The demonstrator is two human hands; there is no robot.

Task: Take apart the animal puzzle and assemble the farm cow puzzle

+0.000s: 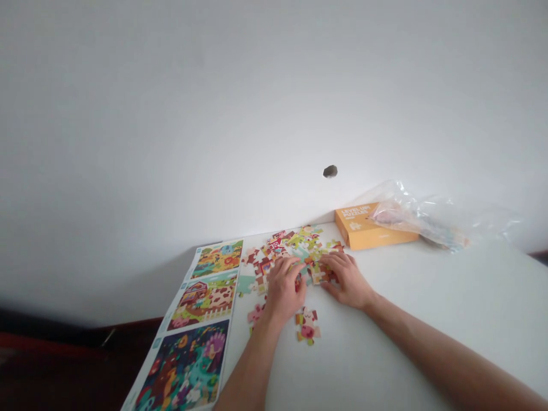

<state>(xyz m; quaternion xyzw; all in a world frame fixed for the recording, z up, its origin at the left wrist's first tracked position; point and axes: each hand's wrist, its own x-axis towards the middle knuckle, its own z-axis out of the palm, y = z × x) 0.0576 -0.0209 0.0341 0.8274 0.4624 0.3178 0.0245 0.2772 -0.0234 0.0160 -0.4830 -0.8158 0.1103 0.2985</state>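
The left hand's fingers [291, 264] lay flat and slightly spread, pressed down on the puzzle pieces [299, 244] rather than curled round any one of them. The right hand's fingers [331, 261] lay close together, stretched toward nine o'clock, their tips on the small joined cluster [315, 275] that sat between the two hands. No piece looked lifted off the surface.

The left hand [282, 288] and the right hand [347, 281] met almost thumb to thumb, and the loose heap spread from them toward twelve o'clock. At six o'clock from the hands lay a separate joined piece with a pink animal face [307, 326], and at eight o'clock a small pink piece [256, 313]. The picture sheet [201, 325] ran along the table [428, 319] edge at eight o'clock, with the orange box [363, 229] at two o'clock and a clear plastic bag [428, 220] draped over its far end.

Judging by this, the fitting would have gone best with one hand pinning the joined cluster flat while the other slid a single piece in level, matching colours against the sheet. Pushing down only once the tabs lined up would have spared the seams already made, and sweeping the heap aside carelessly risked scattering pieces toward the table's edge at nine o'clock.
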